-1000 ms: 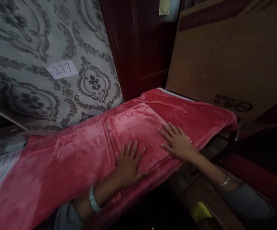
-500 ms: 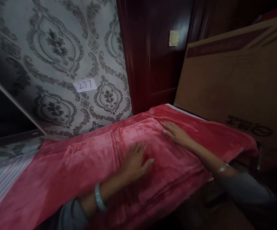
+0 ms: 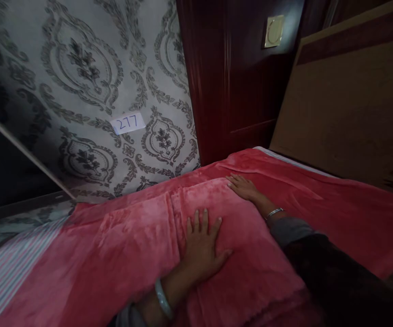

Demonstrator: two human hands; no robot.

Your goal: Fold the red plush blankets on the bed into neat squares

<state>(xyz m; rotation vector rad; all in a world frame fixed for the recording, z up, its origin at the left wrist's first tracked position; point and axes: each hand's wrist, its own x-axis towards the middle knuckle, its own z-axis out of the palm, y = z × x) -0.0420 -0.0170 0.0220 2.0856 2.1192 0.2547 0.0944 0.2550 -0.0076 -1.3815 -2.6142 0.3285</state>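
A folded pink-red plush garment [image 3: 138,227] lies spread over a red plush cloth [image 3: 292,186]; I cannot tell exactly what kind of piece it is. My left hand [image 3: 201,250] rests flat on its right half with the fingers spread. At its upper right corner my right hand [image 3: 243,187] lies palm down, fingers stretched out along the edge. Both hands press on the fabric and hold nothing. A seam or fold runs down the piece, left of my left hand.
Striped fabric [image 3: 19,259] shows at the left. Patterned wallpaper [image 3: 84,63] with a paper label reading 277 [image 3: 128,122] stands behind, beside a dark red door panel [image 3: 230,91]. A large cardboard box [image 3: 353,104] leans at the right. A dark screen-like panel [image 3: 9,159] is at far left.
My left hand has come to rest with fingers spread, slightly to the right. My right hand stays at the upper corner, its forearm now closer in. The view has shifted a little.
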